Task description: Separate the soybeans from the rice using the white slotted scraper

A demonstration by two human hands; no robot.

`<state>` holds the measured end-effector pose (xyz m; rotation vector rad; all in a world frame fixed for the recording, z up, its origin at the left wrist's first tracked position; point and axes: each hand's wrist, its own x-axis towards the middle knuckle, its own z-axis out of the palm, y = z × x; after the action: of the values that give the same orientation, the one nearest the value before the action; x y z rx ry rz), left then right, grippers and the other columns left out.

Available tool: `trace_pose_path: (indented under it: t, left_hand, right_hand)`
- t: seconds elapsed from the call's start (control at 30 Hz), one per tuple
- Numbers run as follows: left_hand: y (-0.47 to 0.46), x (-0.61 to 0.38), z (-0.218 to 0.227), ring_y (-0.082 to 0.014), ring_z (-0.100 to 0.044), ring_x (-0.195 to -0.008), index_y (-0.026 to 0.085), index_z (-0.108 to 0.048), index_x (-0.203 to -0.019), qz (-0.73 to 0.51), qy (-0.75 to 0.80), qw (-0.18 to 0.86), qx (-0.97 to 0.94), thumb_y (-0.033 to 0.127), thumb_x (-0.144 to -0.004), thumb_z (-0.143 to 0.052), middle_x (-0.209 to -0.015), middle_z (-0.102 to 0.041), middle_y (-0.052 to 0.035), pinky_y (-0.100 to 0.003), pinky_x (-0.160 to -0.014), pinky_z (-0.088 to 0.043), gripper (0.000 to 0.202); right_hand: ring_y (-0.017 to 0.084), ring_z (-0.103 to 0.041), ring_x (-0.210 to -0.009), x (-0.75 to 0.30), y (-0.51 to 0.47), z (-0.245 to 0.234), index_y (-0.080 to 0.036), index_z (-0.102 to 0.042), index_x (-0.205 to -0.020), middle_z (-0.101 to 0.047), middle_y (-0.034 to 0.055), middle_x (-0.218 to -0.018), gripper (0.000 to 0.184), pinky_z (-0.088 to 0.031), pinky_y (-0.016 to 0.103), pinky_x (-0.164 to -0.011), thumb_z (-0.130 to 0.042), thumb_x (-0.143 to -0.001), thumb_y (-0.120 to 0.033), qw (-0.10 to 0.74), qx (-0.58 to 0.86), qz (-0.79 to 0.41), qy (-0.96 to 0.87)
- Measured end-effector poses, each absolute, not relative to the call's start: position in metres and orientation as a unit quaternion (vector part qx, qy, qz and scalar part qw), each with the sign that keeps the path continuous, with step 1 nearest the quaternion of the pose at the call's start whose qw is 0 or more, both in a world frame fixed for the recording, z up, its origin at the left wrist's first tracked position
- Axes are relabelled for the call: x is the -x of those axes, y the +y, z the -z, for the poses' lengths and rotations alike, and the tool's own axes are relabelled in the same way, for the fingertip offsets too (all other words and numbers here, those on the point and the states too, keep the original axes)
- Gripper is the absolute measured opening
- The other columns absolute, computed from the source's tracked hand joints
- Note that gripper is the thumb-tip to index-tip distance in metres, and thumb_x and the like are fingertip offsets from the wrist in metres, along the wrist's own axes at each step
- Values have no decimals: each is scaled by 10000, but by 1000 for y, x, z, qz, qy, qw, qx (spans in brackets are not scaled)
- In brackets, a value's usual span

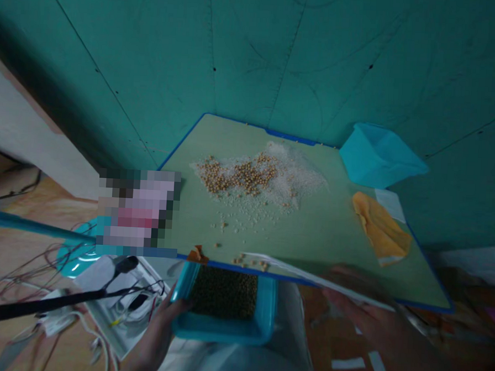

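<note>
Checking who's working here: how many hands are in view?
2. The left hand grips the turquoise tub of dark grains by the board's near edge; the right hand holds a thin white sheet at that edge. Pixelation at left may hide more.

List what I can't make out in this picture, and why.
In the head view:
Left hand: most fingers hidden by the turquoise tub.
Right hand: grip blurred, partly covered by the white sheet.
Dark grains: depth hidden by their top layer.
Pixelated patch: whatever lies there is masked.
Right forearm: cut off by the bottom edge.
</note>
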<state>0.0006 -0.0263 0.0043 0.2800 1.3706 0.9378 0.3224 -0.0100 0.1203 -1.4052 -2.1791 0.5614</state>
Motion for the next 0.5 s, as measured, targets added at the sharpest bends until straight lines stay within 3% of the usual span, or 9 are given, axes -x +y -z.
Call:
trace_pose_path:
  t: [0.1, 0.23, 0.37, 0.5]
  left_hand:
    - [-27, 1, -1, -309, -692, -756, 204, -519, -1275, -406, 604, 673, -133, 254, -634, -639, -677, -768, -6, -383, -678, -511, 654]
    - [-28, 2, 4, -315, -673, -887, 192, -534, -1258, -407, 585, 687, -138, 252, -655, -629, -844, -783, -30, -371, -702, -508, 613]
    - [-32, 6, 9, -307, -665, -905, 152, -544, -1245, -404, 576, 695, -150, 275, -682, -623, -850, -783, -36, -365, -726, -505, 582]
    - [-35, 9, 14, -291, -657, -934, 183, -521, -1272, -414, 571, 693, -151, 256, -681, -624, -897, -782, -22, -353, -756, -501, 605]
  right_hand:
    - [223, -673, -783, -315, -18, -119, -366, -621, -1046, -697, 3, -864, 361, -564, 315, -695, -520, -786, -136, 251, 485, -187, -817]
    - [195, -661, -789, -307, -24, -117, -367, -626, -1071, -687, 18, -853, 325, -544, 277, -634, -499, -829, -192, 284, 467, -212, -810]
    - [174, -653, -774, -307, -17, -119, -301, -648, -1034, -695, 23, -849, 258, -532, 274, -689, -517, -836, -200, 259, 469, -222, -814]
    - [192, -659, -826, -307, 3, -122, -275, -661, -962, -711, 19, -865, 189, -535, 296, -748, -523, -837, -238, 255, 502, -215, -798]
